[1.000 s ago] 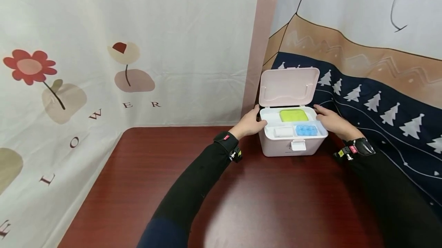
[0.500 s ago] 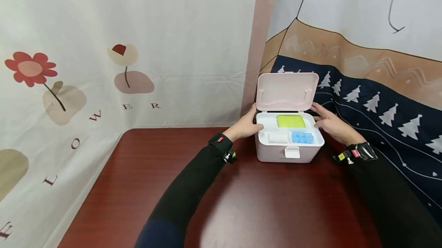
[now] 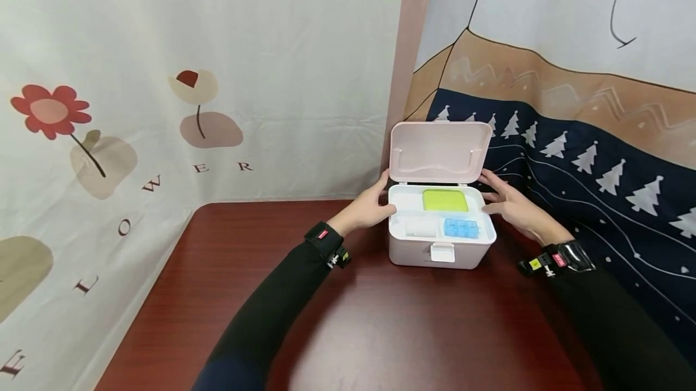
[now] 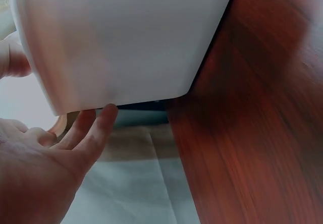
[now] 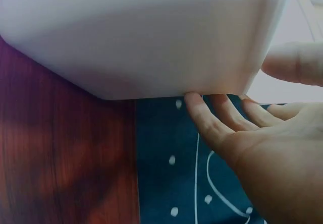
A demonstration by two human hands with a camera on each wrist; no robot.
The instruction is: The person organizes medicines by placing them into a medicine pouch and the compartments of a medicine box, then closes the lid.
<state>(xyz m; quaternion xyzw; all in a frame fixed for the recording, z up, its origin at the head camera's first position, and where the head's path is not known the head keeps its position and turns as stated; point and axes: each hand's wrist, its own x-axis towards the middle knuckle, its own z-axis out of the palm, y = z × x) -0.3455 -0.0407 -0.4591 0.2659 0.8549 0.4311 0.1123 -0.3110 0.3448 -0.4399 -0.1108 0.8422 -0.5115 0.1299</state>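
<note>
A pale pink storage box (image 3: 418,253) with a white front latch (image 3: 443,252) stands on the table, its lid (image 3: 440,152) raised. In its white top tray (image 3: 405,197) lie a lime-green rectangular piece (image 3: 444,200), a blue translucent compartment case (image 3: 461,228) and a whitish item (image 3: 421,226). My left hand (image 3: 363,208) holds the left side, thumb at the rim, fingertips at the back edge in the left wrist view. My right hand (image 3: 516,210) holds the other side the same way; its fingers (image 5: 209,118) touch the back edge in the right wrist view.
The reddish-brown wooden table (image 3: 413,330) stretches in front of the box and to its left. A pale printed cloth (image 3: 304,107) hangs behind it. Along the right, a navy cloth with white trees (image 3: 571,191) borders the table.
The box has slid toward me and to the left, with both my hands moving along on its sides. The lid has stayed raised.
</note>
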